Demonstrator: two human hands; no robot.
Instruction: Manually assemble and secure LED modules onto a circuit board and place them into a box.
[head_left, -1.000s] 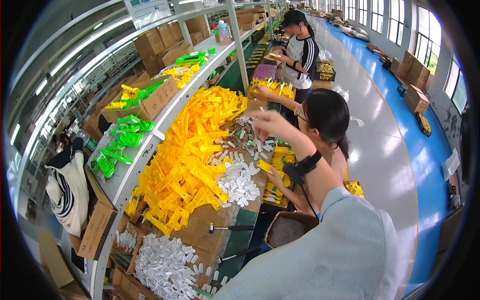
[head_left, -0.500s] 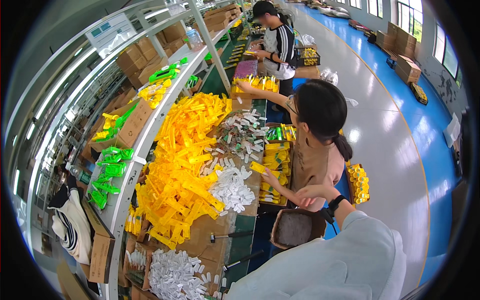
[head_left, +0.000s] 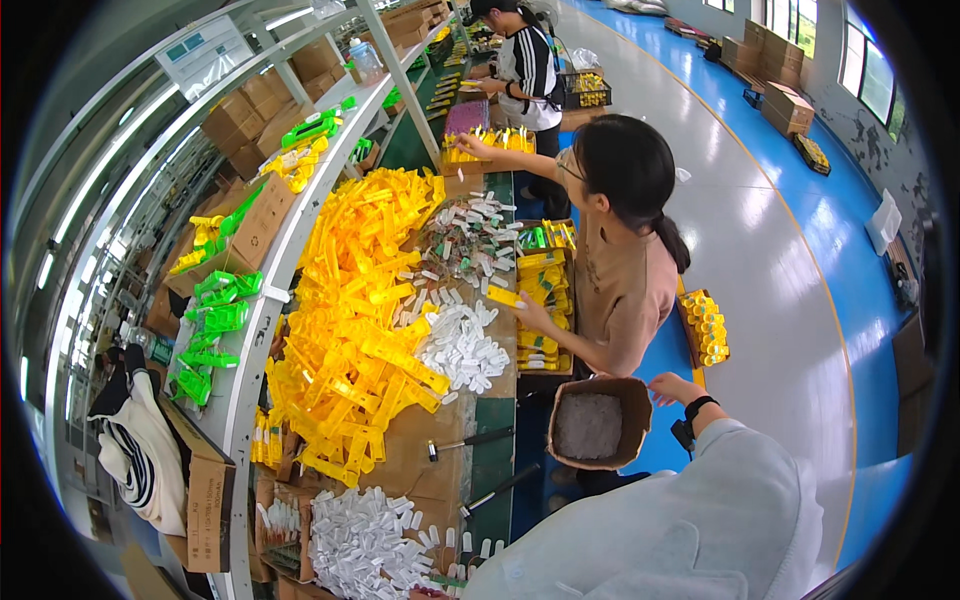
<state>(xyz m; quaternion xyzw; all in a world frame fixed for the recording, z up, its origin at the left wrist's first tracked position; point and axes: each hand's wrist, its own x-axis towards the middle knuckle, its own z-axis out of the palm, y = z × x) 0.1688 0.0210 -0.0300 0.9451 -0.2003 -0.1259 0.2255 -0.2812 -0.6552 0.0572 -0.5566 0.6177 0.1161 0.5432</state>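
My right hand (head_left: 675, 388), with a black band on its wrist, is at the right rim of an open cardboard box (head_left: 634, 425). Its fingers are bent and closed on that rim. Something greyish (head_left: 588, 424) covers the bottom of the box; its kind is unclear. My left hand does not show. Left of my light sleeve lie a hammer (head_left: 470, 443) and a dark-handled tool (head_left: 500, 490), at the bench edge. A heap of small white plastic pieces (head_left: 365, 540) lies near me on the bench.
Yellow plastic casings (head_left: 350, 330) form a big heap mid-bench, beside more white pieces (head_left: 462, 348). A co-worker (head_left: 625, 260) sits close on the right, holding a yellow casing (head_left: 505, 297). Another person (head_left: 530, 70) works farther off. A shelf (head_left: 255, 330) holds green casings (head_left: 215, 315).
My right hand has come down from above the co-worker's forearm to the box's right rim. The view has shifted, so the scene sits higher and further left.
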